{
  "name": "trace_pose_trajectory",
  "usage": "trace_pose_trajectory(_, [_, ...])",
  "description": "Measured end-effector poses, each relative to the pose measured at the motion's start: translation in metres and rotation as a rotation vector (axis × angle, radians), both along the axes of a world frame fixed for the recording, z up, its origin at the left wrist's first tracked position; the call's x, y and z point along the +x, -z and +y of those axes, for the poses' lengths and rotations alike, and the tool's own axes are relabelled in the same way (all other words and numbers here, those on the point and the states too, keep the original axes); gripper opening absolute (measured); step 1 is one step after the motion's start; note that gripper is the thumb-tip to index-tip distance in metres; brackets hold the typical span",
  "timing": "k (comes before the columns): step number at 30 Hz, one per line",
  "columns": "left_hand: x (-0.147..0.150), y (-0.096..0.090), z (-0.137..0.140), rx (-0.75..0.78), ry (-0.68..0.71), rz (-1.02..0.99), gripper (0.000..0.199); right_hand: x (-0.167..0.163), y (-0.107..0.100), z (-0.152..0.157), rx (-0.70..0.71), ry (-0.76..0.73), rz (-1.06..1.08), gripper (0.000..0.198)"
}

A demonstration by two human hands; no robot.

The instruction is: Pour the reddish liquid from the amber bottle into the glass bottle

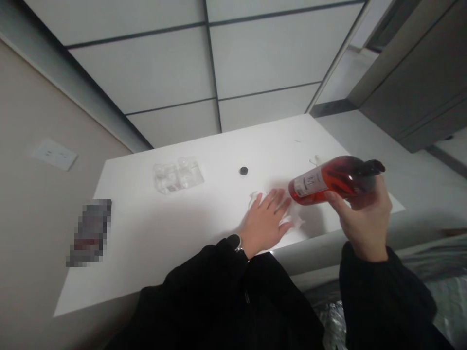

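Fingers of my right hand [365,218] wrap round a bottle of red liquid [339,177] with a pale label. The bottle is tilted over the table's right side, its dark neck pointing right and its base toward my left hand. My left hand [265,221] lies flat with fingers spread, palm down near the table's front edge. A thin whitish, crumpled piece [295,221] shows beneath and beside its fingers; what it is made of I cannot tell. Beyond that hand, a small round black cap [243,170] rests on the tabletop.
The white table [211,214] stands before pale panelled doors [168,68]. Clear crumpled plastic packaging [178,175] lies at its back left. A blurred-out flat object [89,233] is at the left edge. A small pale scrap [316,159] sits behind the bottle. A wall socket [55,154] is at left.
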State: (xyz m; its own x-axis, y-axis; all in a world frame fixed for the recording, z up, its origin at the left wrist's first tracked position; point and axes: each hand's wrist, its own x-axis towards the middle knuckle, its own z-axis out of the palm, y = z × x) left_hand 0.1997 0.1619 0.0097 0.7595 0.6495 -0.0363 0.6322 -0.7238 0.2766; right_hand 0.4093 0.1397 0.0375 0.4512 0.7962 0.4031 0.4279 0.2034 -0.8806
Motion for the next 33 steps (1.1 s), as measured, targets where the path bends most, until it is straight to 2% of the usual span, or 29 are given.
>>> trace_pose_trajectory(2, [0.002, 0.002, 0.003, -0.007, 0.014, -0.012, 0.066, 0.0, -0.001, 0.004, -0.006, -0.018, -0.008, 0.069])
trace_pose_trajectory(4, [-0.015, 0.004, -0.001, -0.001, 0.003, -0.026, 0.062, -0.01, 0.0, 0.01, -0.037, -0.077, -0.026, 0.071])
trace_pose_trajectory(7, [-0.061, 0.005, -0.016, 0.016, -0.064, -0.035, 0.061, -0.041, 0.005, 0.027, -0.107, -0.26, -0.058, 0.077])
trace_pose_trajectory(11, [-0.128, 0.003, -0.038, 0.031, -0.189, 0.067, 0.061, -0.099, 0.014, 0.061, -0.155, -0.574, -0.068, 0.08])
trace_pose_trajectory(14, [-0.167, 0.004, -0.052, 0.108, -0.252, 0.136, 0.061, -0.129, 0.018, 0.085, -0.172, -0.712, -0.089, 0.08])
trace_pose_trajectory(16, [-0.188, 0.006, -0.06, 0.181, -0.278, 0.157, 0.061, -0.133, 0.018, 0.094, -0.178, -0.758, -0.109, 0.089])
trace_pose_trajectory(19, [-0.213, 0.011, -0.067, 0.276, -0.3, 0.173, 0.061, -0.114, 0.014, 0.098, -0.184, -0.849, -0.218, 0.111])
trace_pose_trajectory(20, [-0.22, 0.013, -0.068, 0.3, -0.304, 0.174, 0.062, -0.104, 0.012, 0.1, -0.175, -0.868, -0.281, 0.108])
trace_pose_trajectory(23, [-0.236, 0.016, -0.065, 0.328, -0.298, 0.177, 0.064, -0.081, 0.014, 0.11, -0.135, -0.788, -0.477, 0.067])
trace_pose_trajectory(25, [-0.241, 0.018, -0.059, 0.328, -0.3, 0.185, 0.064, -0.077, 0.022, 0.123, -0.135, -0.765, -0.528, 0.05])
trace_pose_trajectory(29, [-0.244, 0.022, -0.04, 0.311, -0.325, 0.192, 0.064, -0.088, 0.038, 0.143, -0.161, -0.793, -0.529, 0.024])
trace_pose_trajectory(31, [-0.241, 0.023, -0.032, 0.293, -0.334, 0.187, 0.064, -0.09, 0.036, 0.144, -0.163, -0.8, -0.496, 0.015])
trace_pose_trajectory(33, [-0.235, 0.024, -0.023, 0.277, -0.339, 0.178, 0.063, -0.089, 0.025, 0.14, -0.147, -0.784, -0.427, 0.016])
